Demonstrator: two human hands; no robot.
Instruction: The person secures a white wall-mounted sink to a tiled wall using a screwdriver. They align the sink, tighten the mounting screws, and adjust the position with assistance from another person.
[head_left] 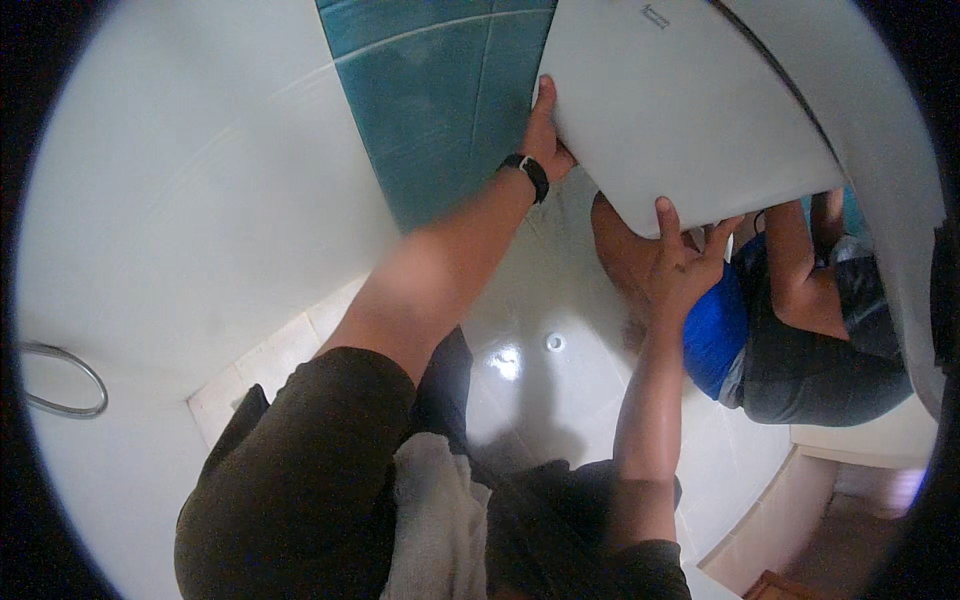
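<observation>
A large white glossy unit with rounded corners (690, 110) fills the upper right; its exact kind I cannot tell. My left hand (548, 130), with a black watch on its wrist, grips the unit's left edge, thumb laid along the side. Below it, my right hand (688, 262) is at the lower corner, its thumb against the white face and the other fingers by the bottom edge. The unit hides part of those fingers. A dark seam runs down the unit's right side, beside another white curved surface (880, 90).
A co-worker (820, 370) in blue and dark clothing crouches under the unit, arms raised towards its underside. Teal tiles (430, 110) cover a wall strip. A round drain (556, 343) sits in the pale floor. A metal shower hose (95, 395) loops at the far left.
</observation>
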